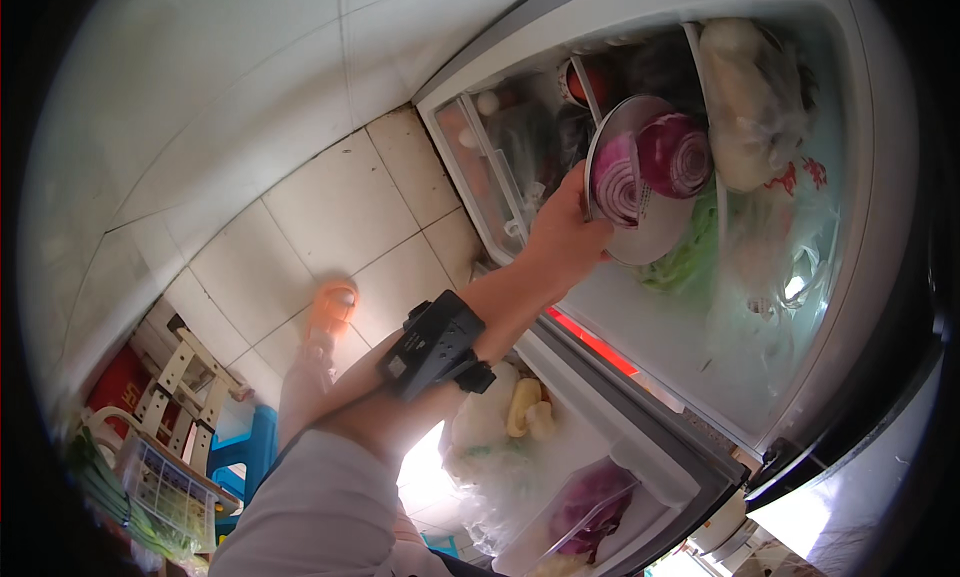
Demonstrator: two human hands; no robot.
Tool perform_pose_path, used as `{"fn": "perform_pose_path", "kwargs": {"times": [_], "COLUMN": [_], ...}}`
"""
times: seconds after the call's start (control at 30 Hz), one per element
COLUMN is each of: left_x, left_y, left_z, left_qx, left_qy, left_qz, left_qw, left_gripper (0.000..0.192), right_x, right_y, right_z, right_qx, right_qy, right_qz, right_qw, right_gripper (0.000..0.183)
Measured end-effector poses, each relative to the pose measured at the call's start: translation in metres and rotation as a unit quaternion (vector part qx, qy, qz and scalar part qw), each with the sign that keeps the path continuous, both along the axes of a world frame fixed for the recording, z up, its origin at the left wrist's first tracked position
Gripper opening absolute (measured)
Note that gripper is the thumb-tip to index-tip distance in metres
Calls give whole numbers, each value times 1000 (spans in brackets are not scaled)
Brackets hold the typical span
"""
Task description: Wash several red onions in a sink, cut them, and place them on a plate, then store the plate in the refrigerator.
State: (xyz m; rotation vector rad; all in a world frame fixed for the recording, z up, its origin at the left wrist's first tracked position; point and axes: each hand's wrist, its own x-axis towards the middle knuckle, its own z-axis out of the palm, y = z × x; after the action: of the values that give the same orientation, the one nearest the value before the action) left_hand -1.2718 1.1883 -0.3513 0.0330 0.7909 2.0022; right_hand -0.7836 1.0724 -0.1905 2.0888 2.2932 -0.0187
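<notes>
My left hand (559, 228) grips the near rim of a round, pale shallow dish (664, 235). On the dish lie cut pieces of red onion (679, 157), with their purple and white rings showing. A black device (431, 344) is strapped around my wrist. I hold the dish inside an open refrigerator compartment (637, 307). Green leafy vegetables (690, 239) lie just behind and below the dish. Beside it, a clear plastic bag (757, 111) holds pale produce. My right hand is out of view.
Below my arm, another open refrigerator section (652, 464) holds bagged food and a purple vegetable (592, 506). A folding ladder (184, 389), a blue plastic stool (251, 449) and a basket (169, 487) with green onions stand at lower left. My orange-slippered foot (335, 303) is on the floor tiles.
</notes>
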Motion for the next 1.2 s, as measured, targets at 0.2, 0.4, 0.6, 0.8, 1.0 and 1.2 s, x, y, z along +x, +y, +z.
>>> {"fn": "perform_pose_path", "kwargs": {"times": [0.2,0.4,0.6,0.8,1.0,1.2], "left_x": [5,12,9,1,20,30], "left_y": [36,86,111,131,142,131], "left_z": [14,7,15,22,41,39], "left_qx": [-22,-35,-102,-181,-285,-277], "left_qy": [58,155,277,443,509,513], "left_qz": [25,12,-56,-153,-80,-55], "left_qw": [998,987,954,865,808,811], "left_gripper": [55,51,47,58,63,68], "right_x": [-8,-15,-18,-23,-27,-25], "right_y": [5,6,7,7,4,-1], "right_z": [4,8,12,15,20,24], "right_qx": [-13,-23,-22,-30,-35,-39], "right_qy": [-2,0,0,0,-3,1], "right_qz": [-6,-9,-26,-33,-35,-32], "right_qw": [1000,1000,999,999,999,999], "right_gripper": [51,52,52,52,53,53]}}
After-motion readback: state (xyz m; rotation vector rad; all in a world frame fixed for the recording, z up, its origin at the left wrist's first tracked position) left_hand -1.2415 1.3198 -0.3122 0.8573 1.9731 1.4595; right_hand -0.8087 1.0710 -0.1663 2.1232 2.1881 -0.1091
